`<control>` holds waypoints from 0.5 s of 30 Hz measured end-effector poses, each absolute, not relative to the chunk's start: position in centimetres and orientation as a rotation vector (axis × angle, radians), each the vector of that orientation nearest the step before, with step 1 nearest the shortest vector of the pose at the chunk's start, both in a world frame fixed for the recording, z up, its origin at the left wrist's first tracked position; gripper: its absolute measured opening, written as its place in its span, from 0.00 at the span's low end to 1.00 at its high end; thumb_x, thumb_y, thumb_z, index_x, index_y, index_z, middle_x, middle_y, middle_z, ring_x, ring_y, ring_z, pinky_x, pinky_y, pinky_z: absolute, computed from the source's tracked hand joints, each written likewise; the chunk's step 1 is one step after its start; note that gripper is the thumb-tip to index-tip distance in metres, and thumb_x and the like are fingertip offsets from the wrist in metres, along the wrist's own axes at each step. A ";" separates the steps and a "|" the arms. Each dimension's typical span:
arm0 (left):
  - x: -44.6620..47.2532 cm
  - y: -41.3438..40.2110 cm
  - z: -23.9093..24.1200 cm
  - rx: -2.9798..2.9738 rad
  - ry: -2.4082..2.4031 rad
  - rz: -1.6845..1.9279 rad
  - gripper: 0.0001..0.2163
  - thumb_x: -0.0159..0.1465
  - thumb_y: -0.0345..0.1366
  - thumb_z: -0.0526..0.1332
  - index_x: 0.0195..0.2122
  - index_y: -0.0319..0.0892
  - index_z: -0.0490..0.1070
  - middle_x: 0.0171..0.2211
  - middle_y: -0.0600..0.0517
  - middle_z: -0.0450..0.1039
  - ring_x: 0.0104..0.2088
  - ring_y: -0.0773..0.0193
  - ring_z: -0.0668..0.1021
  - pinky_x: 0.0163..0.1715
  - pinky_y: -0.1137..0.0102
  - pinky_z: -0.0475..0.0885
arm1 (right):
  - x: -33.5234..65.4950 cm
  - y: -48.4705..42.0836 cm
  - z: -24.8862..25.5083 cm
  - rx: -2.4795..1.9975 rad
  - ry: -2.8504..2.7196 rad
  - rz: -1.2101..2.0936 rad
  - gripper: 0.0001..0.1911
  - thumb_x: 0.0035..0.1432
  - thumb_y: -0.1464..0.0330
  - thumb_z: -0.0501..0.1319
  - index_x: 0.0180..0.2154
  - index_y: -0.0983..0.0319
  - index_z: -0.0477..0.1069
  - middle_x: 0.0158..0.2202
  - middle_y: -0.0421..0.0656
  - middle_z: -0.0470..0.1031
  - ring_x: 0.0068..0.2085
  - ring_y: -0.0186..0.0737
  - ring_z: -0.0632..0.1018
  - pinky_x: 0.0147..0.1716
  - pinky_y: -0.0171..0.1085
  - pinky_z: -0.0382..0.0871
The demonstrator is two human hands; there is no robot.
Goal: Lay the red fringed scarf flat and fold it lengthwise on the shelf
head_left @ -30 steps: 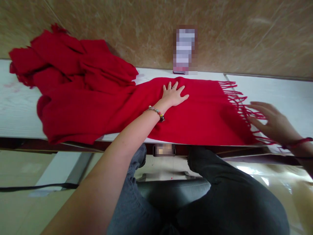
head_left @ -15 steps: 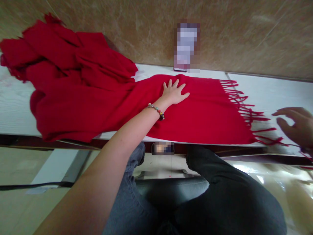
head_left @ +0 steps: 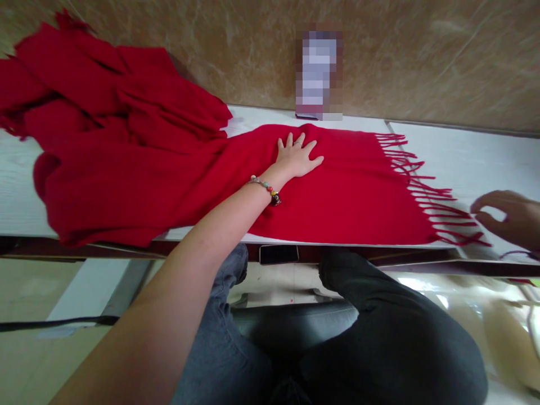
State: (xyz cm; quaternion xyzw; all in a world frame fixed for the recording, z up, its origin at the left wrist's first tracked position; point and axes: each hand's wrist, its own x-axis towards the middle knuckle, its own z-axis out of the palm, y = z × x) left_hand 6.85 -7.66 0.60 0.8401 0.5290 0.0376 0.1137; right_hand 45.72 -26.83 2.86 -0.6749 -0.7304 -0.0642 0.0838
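Observation:
A long red scarf (head_left: 346, 191) lies across the white table (head_left: 464, 152), bunched in a heap at the left and spread flat toward the right. Its fringe (head_left: 430, 191) fans out at the right end. My left hand (head_left: 297, 154) rests flat on the flat part, fingers spread, a bead bracelet on the wrist. My right hand (head_left: 508, 216) hovers at the right edge of view just past the fringe tips, with curled fingers that hold nothing I can see.
A blurred upright object (head_left: 318, 73) stands at the back against the brown marbled wall. A dark phone (head_left: 278, 254) lies on a ledge under the table's front edge. My knees in grey trousers are below the table.
My right hand has slid rightward off the fringe and now curls beyond its tips. The left hand stays pressed on the scarf. The view has shifted slightly.

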 end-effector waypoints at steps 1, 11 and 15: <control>6.9 -7.6 0.6 2.466 1.549 0.110 0.32 0.62 0.57 0.42 0.65 0.50 0.47 0.68 0.54 0.37 0.66 0.43 0.41 0.62 0.47 0.36 | 44.3 -26.7 3.1 -1.915 -2.190 -0.227 0.03 0.44 0.65 0.53 0.25 0.54 0.64 0.29 0.50 0.74 0.34 0.49 0.75 0.37 0.46 0.69; 6.8 -7.6 0.7 2.468 1.557 0.068 0.33 0.62 0.58 0.42 0.66 0.52 0.45 0.68 0.56 0.37 0.66 0.44 0.41 0.62 0.48 0.37 | 43.8 -26.5 1.4 -1.873 -2.272 0.060 0.02 0.44 0.65 0.54 0.23 0.55 0.64 0.27 0.49 0.74 0.32 0.47 0.74 0.33 0.44 0.69; 6.8 -7.5 0.7 2.473 1.546 0.071 0.33 0.62 0.58 0.42 0.66 0.51 0.44 0.68 0.54 0.36 0.65 0.42 0.40 0.62 0.47 0.37 | 48.6 -28.7 1.8 -1.948 -2.122 -0.172 0.03 0.40 0.64 0.56 0.24 0.53 0.65 0.26 0.46 0.73 0.26 0.44 0.72 0.23 0.42 0.65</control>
